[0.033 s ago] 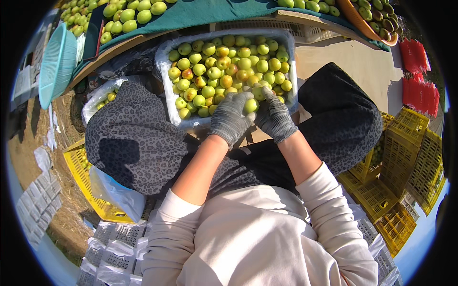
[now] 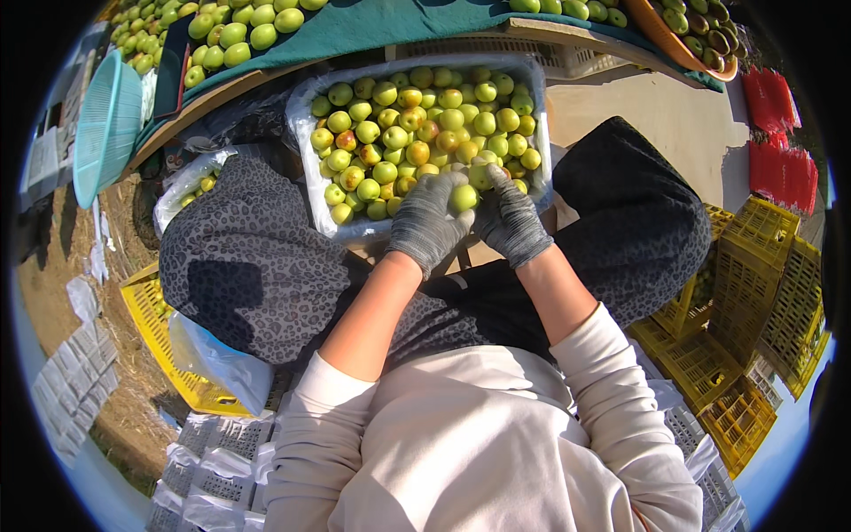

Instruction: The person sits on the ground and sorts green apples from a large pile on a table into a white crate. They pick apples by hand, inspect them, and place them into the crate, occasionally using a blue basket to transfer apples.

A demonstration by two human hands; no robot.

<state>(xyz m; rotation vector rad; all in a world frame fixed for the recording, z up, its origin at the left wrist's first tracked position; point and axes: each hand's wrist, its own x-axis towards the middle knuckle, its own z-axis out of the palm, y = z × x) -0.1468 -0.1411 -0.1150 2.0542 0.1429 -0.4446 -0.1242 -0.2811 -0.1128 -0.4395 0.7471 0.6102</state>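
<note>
In front of me sits a white plastic-lined crate (image 2: 306, 168) heaped with small round yellow-green fruits (image 2: 394, 137) that look like jujubes, several with reddish-brown patches. Both my hands wear grey knit gloves and meet over its near edge. My left hand (image 2: 430, 222) curls its fingers around a green jujube (image 2: 463, 199), which shows beside its thumb. Close against it, my right hand (image 2: 516, 222) holds another jujube (image 2: 480, 177) by its thumb and fingers. Fingertips of both hands are partly hidden by the gloves and fruit.
Beyond the crate, a table with green cloth (image 2: 372, 35) bears more green fruit and an orange basket (image 2: 656, 27). A light-blue basket (image 2: 106, 129) stands at the far left. Yellow crates (image 2: 745, 284) are stacked at right; another yellow crate (image 2: 164, 341) is at left. Red bundles (image 2: 780, 173) lie far right.
</note>
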